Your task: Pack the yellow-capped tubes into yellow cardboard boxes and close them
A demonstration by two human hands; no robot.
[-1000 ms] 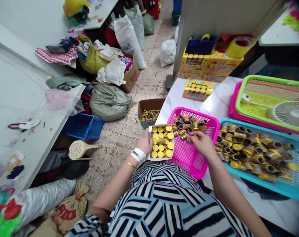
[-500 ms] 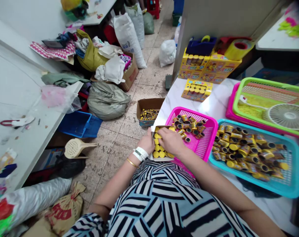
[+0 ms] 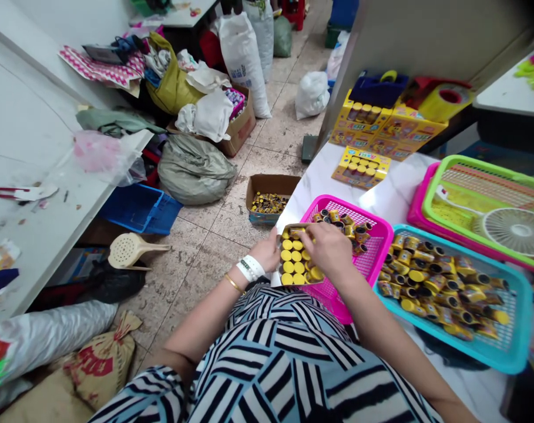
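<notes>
A small open carton rests over the near edge of the pink basket. Short cylinders with round yellow caps stand in rows inside it, and some at its right side lean. My left hand grips the carton's left wall, thumb at the upper corner. Over the carton's right part is my right hand, its fingers bent together near the upper row. Whatever lies between those fingertips is hidden. Behind this hand, loose yellow-and-brown cylinders with dark open ends lie in the pink basket.
A blue basket of similar cylinders stands at right, with a green basket holding a white fan behind it. Packed yellow boxes sit at the table's back. On the floor are a cardboard box and a cream stool.
My right hand has shifted to the right over the carton, uncovering more yellow caps. My left hand still holds the carton's left side. The view has turned slightly.
</notes>
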